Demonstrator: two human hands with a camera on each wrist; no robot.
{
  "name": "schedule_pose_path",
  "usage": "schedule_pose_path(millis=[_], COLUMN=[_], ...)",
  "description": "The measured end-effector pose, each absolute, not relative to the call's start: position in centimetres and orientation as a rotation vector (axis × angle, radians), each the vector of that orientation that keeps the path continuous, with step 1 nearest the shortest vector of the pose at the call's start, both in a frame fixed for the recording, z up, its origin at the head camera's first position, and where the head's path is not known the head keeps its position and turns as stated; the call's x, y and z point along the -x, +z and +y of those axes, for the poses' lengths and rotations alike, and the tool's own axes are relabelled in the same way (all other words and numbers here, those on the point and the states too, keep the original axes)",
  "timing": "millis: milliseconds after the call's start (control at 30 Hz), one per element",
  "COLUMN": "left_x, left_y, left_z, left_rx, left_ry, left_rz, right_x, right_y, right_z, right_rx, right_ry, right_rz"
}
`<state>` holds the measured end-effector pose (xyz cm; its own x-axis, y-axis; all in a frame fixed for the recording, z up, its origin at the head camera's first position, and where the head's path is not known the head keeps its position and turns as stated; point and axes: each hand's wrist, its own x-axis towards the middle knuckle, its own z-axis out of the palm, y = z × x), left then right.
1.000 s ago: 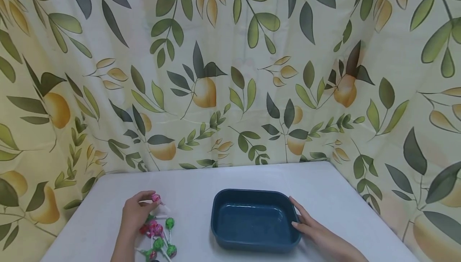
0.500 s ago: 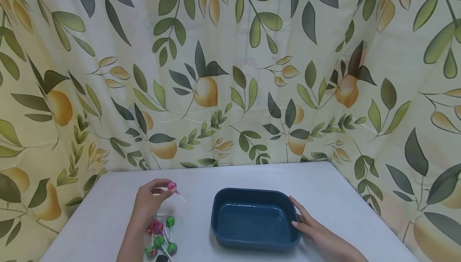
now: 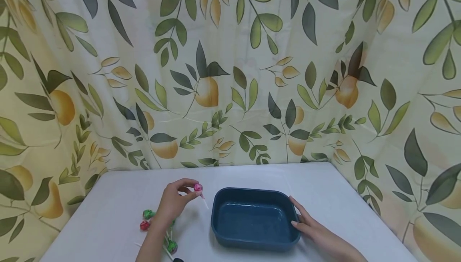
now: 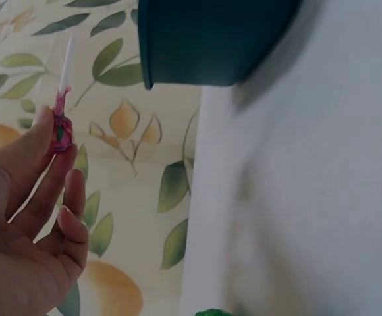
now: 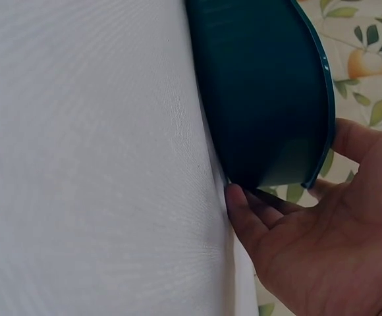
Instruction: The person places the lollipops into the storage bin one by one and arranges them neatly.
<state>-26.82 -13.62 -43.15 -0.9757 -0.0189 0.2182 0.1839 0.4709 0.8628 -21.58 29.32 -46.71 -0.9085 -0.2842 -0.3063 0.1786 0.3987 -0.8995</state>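
My left hand [image 3: 174, 200] pinches a pink-wrapped lollipop [image 3: 198, 188] by its candy end, between thumb and fingertips. Its white stick slants down toward the left side of a dark blue rectangular box [image 3: 256, 244]. In the left wrist view the lollipop [image 4: 62, 135] is apart from the box [image 4: 191, 46]. My right hand [image 3: 313, 230] holds the box at its right end. The right wrist view shows the right hand [image 5: 329, 230] with its thumb at the rim and other fingers low by the box wall [image 5: 263, 92]. The inside of the box appears bare.
Behind the left forearm lie more lollipops, partly hidden, among them a red one [image 3: 144, 225] and a green one [image 3: 172, 247]. A small black object [image 3: 178, 260] shows at the bottom edge. A leaf-patterned curtain [image 3: 230, 94] hangs beyond the white table [image 3: 119, 198].
The left hand has carried the pink lollipop away from the pile, rightward and slightly up, to just left of the box. The right hand and the box have stayed put.
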Motion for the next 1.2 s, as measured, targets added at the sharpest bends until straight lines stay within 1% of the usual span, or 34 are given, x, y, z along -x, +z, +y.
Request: schedule_pose_path(millis=[400, 667, 933, 1200], left_x=[26.5, 27.1, 28.1, 28.4], left_y=[-44.5, -45.4, -45.7, -46.1], left_z=[-10.4, -8.6, -7.3, -6.4], left_rx=[0.243, 0.344, 0.336, 0.395], left_ry=[-1.583, -1.570, -1.529, -1.472], left_rz=[-2.541, -2.585, -2.657, -2.717], right_x=[21.6, 21.8, 21.8, 21.5], right_y=[-47.1, -47.2, -46.7, -46.9], right_z=[29.4, 29.3, 29.3, 29.4], right_rx=[0.026, 0.000, 0.048, 0.061], right_ry=[-1.528, -1.532, -1.493, -1.511], right_rz=[2.256, 2.268, 2.313, 2.297])
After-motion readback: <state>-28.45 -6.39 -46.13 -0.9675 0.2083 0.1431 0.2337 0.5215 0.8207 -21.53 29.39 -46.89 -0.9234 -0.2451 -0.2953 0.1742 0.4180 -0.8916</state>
